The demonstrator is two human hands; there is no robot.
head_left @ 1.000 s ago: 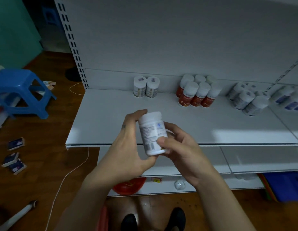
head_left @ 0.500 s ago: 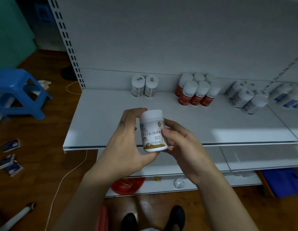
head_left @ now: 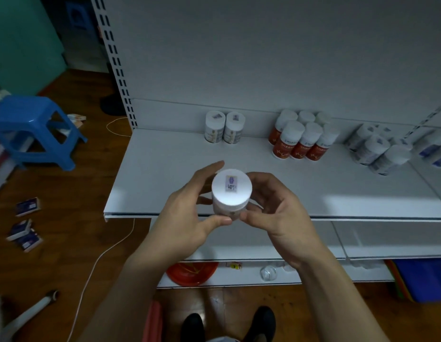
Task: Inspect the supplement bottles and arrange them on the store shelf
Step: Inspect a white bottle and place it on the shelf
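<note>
I hold a white supplement bottle [head_left: 231, 191] in front of the white store shelf [head_left: 165, 169], its lid with a small sticker tipped toward me. My left hand [head_left: 189, 213] grips its left side, thumb under the bottom edge. My right hand [head_left: 276, 208] grips the right side, fingers curled round it. Two matching white bottles [head_left: 224, 130] stand upright at the back of the shelf. To their right stand several red-labelled bottles [head_left: 300, 139], and further right several white bottles [head_left: 377, 149].
A blue plastic stool [head_left: 34, 129] stands on the wooden floor at left, with small boxes [head_left: 25, 223] and a white cable [head_left: 103, 255] near it. Below the shelf lie a red dish [head_left: 192, 272] and a blue mat [head_left: 421, 280]. My shoes [head_left: 229, 324] are at the bottom.
The bottle has been tilted so that its lid now faces me instead of its label. Both hands stay on it, slightly lower.
</note>
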